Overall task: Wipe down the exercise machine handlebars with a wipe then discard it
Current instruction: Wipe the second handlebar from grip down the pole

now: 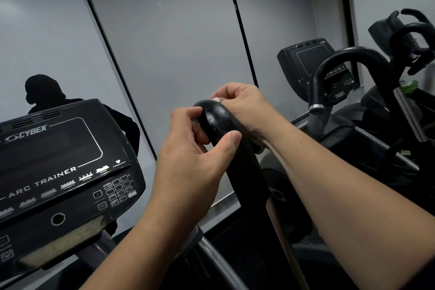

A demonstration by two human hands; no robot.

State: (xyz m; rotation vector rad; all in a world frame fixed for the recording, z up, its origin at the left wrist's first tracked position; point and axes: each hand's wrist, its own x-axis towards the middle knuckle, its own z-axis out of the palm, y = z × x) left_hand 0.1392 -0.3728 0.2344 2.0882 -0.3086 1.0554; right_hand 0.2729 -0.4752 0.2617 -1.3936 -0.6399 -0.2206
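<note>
At the curved top of the black handlebar, both hands are set close together. The left hand is wrapped around the bar just below the bend, thumb across the near face and fingers curled behind; this hold is judged to steady the bar while the other hand works. The right hand is closed over the crest of the bend, and a small pale scrap, taken to be the wipe, is glimpsed pinched beneath its fingertips against the bar. Most of the wipe is hidden, so its extent cannot be told. The wiping is judged to be under way at the bend, with the lower shaft and the discarding not yet done.

A faint sheen is seen on the bar's rubbery surface. To the left, the console marked Cybex Arc Trainer is tilted towards the viewer. Behind, grey mirrored wall panels are divided by dark seams, and a dark silhouette is reflected there. A second machine is seen to the right.
</note>
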